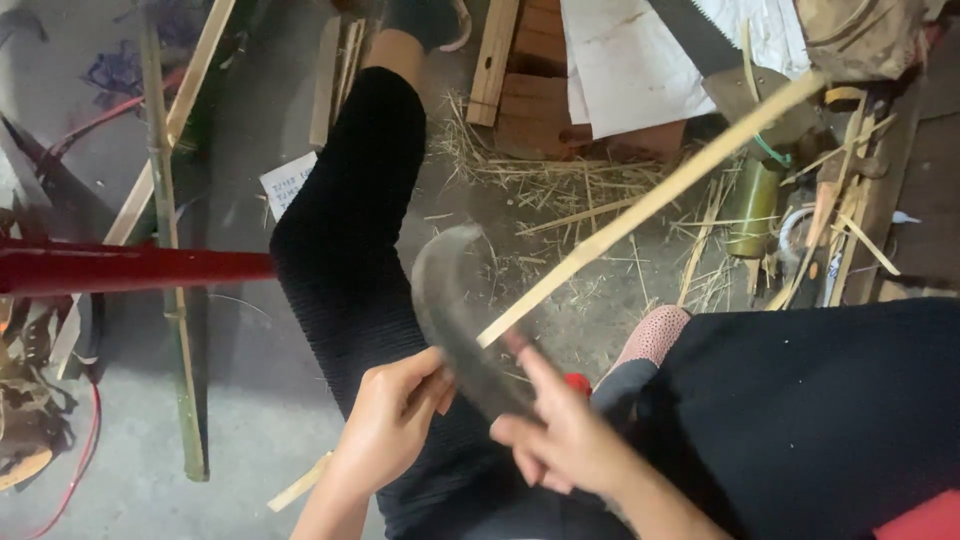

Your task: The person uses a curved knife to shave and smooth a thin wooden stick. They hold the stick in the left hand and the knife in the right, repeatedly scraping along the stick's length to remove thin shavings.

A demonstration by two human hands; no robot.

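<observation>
My left hand (392,420) grips the lower end of a dark curved blade (452,300), which rises over my black-clad left leg (345,250). My right hand (560,435) is closed around the near end of a long pale bamboo strip (650,202). That strip slants up to the right and its lower end meets the blade's edge near the middle. A small red thing (577,381) shows just behind my right hand.
Straw and bamboo shavings (560,190) litter the concrete floor. A red bar (130,268) and a green bamboo pole (170,250) lie at the left. Wooden boards (520,60), white sheets (630,60) and a green bottle (752,208) lie farther back. A pink-socked foot (652,335) rests near centre.
</observation>
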